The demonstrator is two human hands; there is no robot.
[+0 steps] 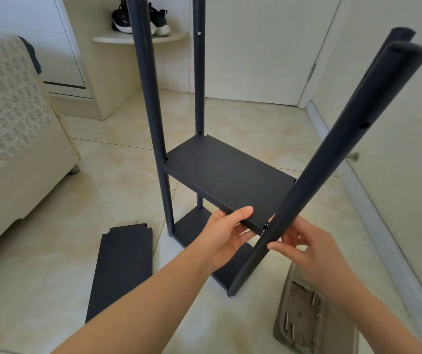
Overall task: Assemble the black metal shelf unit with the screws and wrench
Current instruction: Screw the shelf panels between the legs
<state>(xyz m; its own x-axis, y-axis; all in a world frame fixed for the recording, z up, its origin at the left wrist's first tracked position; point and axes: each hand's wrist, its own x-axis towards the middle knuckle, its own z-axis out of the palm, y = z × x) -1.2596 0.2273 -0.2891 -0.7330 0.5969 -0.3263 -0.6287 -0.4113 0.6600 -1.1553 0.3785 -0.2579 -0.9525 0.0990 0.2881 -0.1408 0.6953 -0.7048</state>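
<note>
Black shelf unit (212,164), part-built, upright on floor (51,251): left hand (226,233) pinches middle panel (245,192) edge, seemingly levelling it; right hand (304,241) fingers (281,247) wrap near post (332,159), likely aligning the corner; screw tray (282,307) close by.

No readable text, labels or numbers in view. Black shelf unit (227,180): plain surfaces, nothing printed that I can make out. Black sneaker (121,20) on the corner ledge (141,39) has a white side mark, too small to read.
</note>
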